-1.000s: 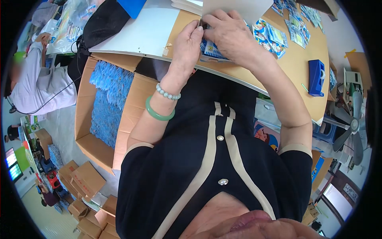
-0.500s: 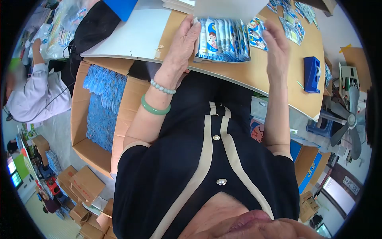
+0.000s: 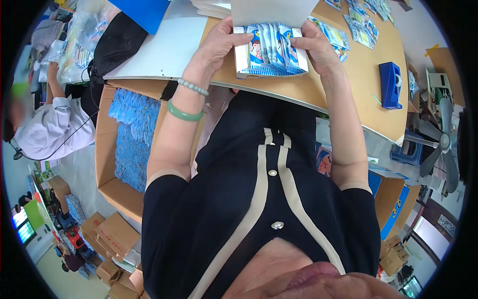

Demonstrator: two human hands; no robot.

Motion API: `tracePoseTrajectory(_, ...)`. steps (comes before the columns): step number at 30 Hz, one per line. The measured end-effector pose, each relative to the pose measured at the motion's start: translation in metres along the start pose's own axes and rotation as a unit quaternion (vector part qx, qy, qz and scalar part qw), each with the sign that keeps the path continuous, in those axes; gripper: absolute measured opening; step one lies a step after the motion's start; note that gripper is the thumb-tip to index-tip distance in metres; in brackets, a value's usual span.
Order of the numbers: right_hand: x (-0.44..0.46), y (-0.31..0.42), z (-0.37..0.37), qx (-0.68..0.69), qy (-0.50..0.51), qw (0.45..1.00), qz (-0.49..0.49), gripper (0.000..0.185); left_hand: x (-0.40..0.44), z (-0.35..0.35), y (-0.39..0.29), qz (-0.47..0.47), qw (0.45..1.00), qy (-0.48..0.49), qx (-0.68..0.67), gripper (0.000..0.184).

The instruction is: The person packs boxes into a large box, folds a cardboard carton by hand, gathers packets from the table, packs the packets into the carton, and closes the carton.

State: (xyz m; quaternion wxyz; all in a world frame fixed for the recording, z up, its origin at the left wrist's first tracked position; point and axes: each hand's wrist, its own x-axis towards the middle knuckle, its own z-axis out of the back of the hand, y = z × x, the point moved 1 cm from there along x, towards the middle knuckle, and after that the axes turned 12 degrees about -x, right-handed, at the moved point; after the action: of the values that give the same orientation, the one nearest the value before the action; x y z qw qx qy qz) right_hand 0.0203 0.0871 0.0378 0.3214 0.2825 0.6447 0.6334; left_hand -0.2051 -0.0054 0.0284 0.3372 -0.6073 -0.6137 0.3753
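Note:
A small white carton (image 3: 241, 62) with its lid raised stands near the front edge of the table. Blue-and-white sachets (image 3: 271, 52) with a cartoon figure fill it, packed upright in a row. My left hand (image 3: 219, 46) grips the carton's left side, its thumb reaching over the rim onto the sachets. On the opposite side my right hand (image 3: 317, 49) holds the carton the same way, thumb against the sachets at that end. The fingers behind the carton are partly hidden.
Loose sachets (image 3: 361, 31) lie at the table's back right. A blue tape dispenser (image 3: 391, 85) stands near the right edge. Left of my legs, an open cardboard box (image 3: 107, 164) holds blue packets. Another person (image 3: 55, 127) sits at the far left.
My right hand has come in from beside the carton and taken hold of its right side. My left thumb has moved over the sachets. The carton has shifted slightly left in view.

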Motion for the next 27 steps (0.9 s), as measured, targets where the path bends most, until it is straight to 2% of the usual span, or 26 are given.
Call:
tracePoseTrajectory(2,0.003,-0.001,0.0,0.022,0.022,0.999,-0.011,0.068,0.0,0.002,0.002,-0.004,1.0,-0.01,0.0,0.047)
tracePoseTrajectory(6,-0.011,0.002,-0.016,0.023,-0.034,0.999,-0.036,0.071,-0.003,-0.009,0.003,0.006,0.999,-0.032,-0.024,0.044)
tracePoseTrajectory(9,-0.014,0.01,-0.023,-0.11,-0.047,0.99,-0.069,0.076,-0.004,-0.007,0.006,0.024,0.997,-0.042,-0.052,0.046)
tracePoseTrajectory(14,-0.008,-0.003,-0.016,-0.136,-0.059,0.989,-0.02,0.072,0.0,-0.005,0.006,0.014,0.999,-0.017,-0.032,0.042)
tracePoseTrajectory(18,-0.012,-0.013,-0.011,-0.052,-0.066,0.996,0.043,0.061,0.006,0.008,0.011,-0.018,0.999,0.027,-0.008,0.039)
tracePoseTrajectory(21,-0.004,-0.016,0.008,-0.217,0.028,0.935,0.279,0.046,0.011,0.017,0.007,-0.054,0.995,0.075,0.028,0.038)
tracePoseTrajectory(22,-0.007,-0.016,0.013,-0.219,0.027,0.934,0.281,0.046,0.01,0.022,0.001,-0.048,0.99,0.103,0.08,0.038)
tracePoseTrajectory(24,-0.02,0.0,0.013,-0.347,0.043,0.913,0.211,0.052,0.009,0.028,-0.006,-0.035,0.971,0.156,0.18,0.038)
tracePoseTrajectory(25,-0.023,0.006,0.015,-0.408,0.052,0.895,0.172,0.058,0.006,0.024,-0.015,-0.035,0.971,0.155,0.178,0.038)
tracePoseTrajectory(26,-0.025,0.009,0.019,-0.408,0.055,0.895,0.169,0.058,0.002,0.019,-0.025,-0.134,0.918,0.158,0.339,0.036)
tracePoseTrajectory(27,-0.028,0.01,0.025,-0.434,0.056,0.879,0.192,0.058,-0.003,0.014,-0.034,-0.223,0.83,0.156,0.487,0.034)
